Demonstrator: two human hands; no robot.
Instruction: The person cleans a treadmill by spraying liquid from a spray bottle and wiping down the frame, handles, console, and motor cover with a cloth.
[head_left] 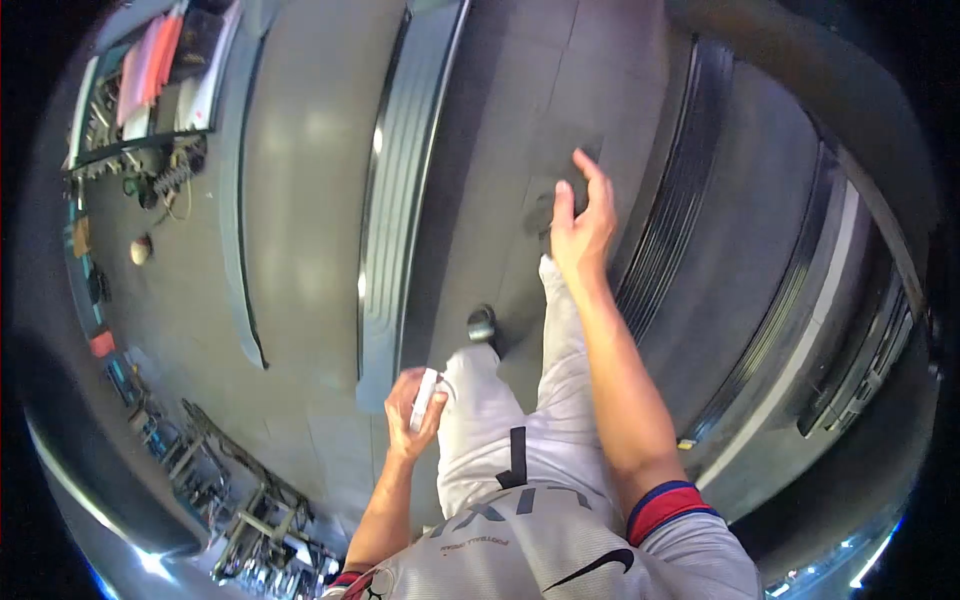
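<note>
My left hand (404, 412) is closed around a small white flat object (424, 398), held on edge near my left thigh; its kind cannot be made out. My right hand (583, 225) reaches forward above the floor with nothing in it. Its thumb and index finger are stretched out and apart, while the other fingers are partly hidden. Below both hands are my light grey trousers (565, 375) and one dark shoe (482, 323).
I stand on a grey floor (500, 210) between a long grey ribbed rail (395, 210) on the left and a black ribbed rail (668, 205) on the right. A round pale ball-like object (140, 250) lies far left. Metal equipment (265, 525) stands at lower left.
</note>
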